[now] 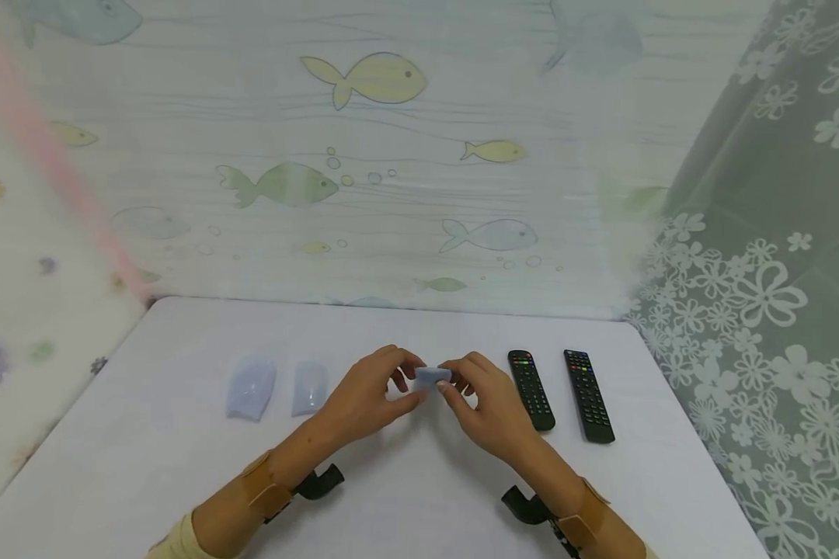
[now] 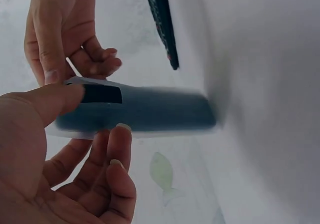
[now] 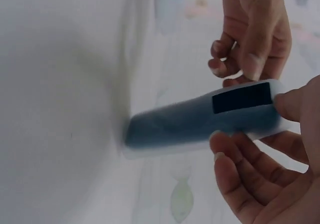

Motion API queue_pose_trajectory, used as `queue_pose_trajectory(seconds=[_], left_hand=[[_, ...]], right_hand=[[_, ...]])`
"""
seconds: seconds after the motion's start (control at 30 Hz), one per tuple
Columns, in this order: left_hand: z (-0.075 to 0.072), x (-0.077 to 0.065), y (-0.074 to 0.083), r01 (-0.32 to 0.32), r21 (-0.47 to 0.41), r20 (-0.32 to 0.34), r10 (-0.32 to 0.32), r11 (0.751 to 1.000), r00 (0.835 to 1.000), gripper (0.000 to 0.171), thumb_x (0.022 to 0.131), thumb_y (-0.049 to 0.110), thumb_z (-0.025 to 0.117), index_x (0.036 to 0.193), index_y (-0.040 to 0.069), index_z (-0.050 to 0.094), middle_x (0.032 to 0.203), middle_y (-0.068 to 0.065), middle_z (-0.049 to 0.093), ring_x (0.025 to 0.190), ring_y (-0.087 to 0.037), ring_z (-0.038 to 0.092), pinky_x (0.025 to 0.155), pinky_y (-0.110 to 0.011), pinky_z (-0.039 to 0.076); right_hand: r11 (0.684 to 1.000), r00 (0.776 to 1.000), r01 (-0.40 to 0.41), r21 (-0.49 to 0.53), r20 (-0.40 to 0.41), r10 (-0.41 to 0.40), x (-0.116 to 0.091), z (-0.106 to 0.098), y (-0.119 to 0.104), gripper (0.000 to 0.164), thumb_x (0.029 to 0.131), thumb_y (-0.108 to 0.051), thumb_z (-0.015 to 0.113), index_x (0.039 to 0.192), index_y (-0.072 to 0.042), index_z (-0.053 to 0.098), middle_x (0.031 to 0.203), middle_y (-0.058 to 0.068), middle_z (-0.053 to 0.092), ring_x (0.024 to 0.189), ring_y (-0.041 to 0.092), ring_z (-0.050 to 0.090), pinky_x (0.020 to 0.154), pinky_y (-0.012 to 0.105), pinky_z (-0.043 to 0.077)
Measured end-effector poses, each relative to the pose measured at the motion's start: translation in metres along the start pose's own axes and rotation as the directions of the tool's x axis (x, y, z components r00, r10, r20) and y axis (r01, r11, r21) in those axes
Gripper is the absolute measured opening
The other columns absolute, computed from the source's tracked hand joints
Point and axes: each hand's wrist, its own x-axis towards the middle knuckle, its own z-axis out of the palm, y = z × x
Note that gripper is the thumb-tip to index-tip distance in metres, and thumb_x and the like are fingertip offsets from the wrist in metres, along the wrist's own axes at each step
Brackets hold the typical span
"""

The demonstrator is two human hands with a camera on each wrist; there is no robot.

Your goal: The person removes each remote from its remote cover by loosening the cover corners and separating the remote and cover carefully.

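Between both hands, a little above the white table, is a slim bluish remote control [image 1: 432,375] in a translucent sleeve. In the left wrist view its sleeve [image 2: 165,112] points away from the hands, and a dark rectangular window shows near the held end. My left hand [image 1: 367,392] pinches one side, with the thumb on one face and fingertips against the other. My right hand [image 1: 485,400] grips the opposite side; in the right wrist view its thumb presses the end of the covered remote [image 3: 175,121]. Motion blur softens the far end.
Two pale translucent pouches, a larger one [image 1: 252,387] and a smaller one [image 1: 311,387], lie left of the hands. Two black remotes, one nearer [image 1: 531,390] and one farther right [image 1: 589,396], lie on the white table [image 1: 419,497]. A fish-patterned curtain [image 1: 391,233] hangs behind.
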Motion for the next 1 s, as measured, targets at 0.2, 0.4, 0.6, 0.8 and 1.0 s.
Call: queue_pose_trajectory(seconds=[0.2,0.4,0.6,0.8,1.0], left_hand=[[-0.006,-0.012,0.018,-0.036,0.007,-0.024,0.036,0.999,0.999,0.032,0.093,0.030,0.085,0.117,0.018,0.068,0.103,0.008,0.067,0.088,-0.006,0.063,0.077,-0.028,0.056],[-0.009,-0.017,0.027,-0.030,0.025,-0.028,0.031,0.999,0.999,0.023,0.094,0.031,0.084,0.109,0.021,0.069,0.091,0.008,0.065,0.082,-0.006,0.060,0.072,-0.024,0.052],[-0.010,-0.018,0.030,-0.055,0.081,-0.036,0.058,0.995,0.998,0.020,0.095,0.027,0.082,0.109,0.020,0.069,0.090,0.008,0.066,0.078,-0.006,0.060,0.068,-0.023,0.052],[-0.008,-0.021,0.035,-0.136,0.182,-0.080,0.153,0.974,0.985,0.024,0.095,0.025,0.081,0.113,0.015,0.068,0.091,0.007,0.065,0.074,-0.007,0.060,0.061,-0.018,0.049],[0.000,-0.023,0.037,-0.208,0.348,-0.135,0.268,0.914,0.954,0.024,0.092,0.022,0.080,0.110,0.012,0.069,0.087,0.008,0.064,0.066,-0.005,0.052,0.058,-0.018,0.045]], right_hand=[[0.998,0.997,0.066,0.019,-0.043,-0.065,-0.011,-0.004,-0.013,0.013,0.101,-0.013,0.074,0.114,-0.010,0.071,0.098,-0.008,0.064,0.086,0.004,0.060,0.072,0.031,0.059],[0.992,0.991,0.123,0.030,-0.061,-0.121,-0.014,-0.002,-0.020,0.011,0.100,-0.009,0.074,0.110,-0.010,0.068,0.095,-0.008,0.064,0.082,0.005,0.060,0.069,0.027,0.057],[0.986,0.985,0.165,-0.028,-0.040,-0.166,-0.014,-0.005,-0.019,0.030,0.092,-0.011,0.082,0.118,-0.010,0.067,0.094,-0.004,0.063,0.081,0.010,0.061,0.069,0.026,0.057],[0.943,0.958,0.256,-0.213,-0.072,-0.277,-0.013,-0.007,-0.018,0.048,0.087,-0.015,0.082,0.129,-0.003,0.064,0.105,0.004,0.064,0.082,0.014,0.064,0.066,0.022,0.055],[0.862,0.883,0.351,-0.365,-0.177,-0.435,-0.013,-0.004,-0.023,0.034,0.085,-0.010,0.073,0.118,0.000,0.071,0.109,0.011,0.067,0.077,0.019,0.067,0.063,0.029,0.059]])
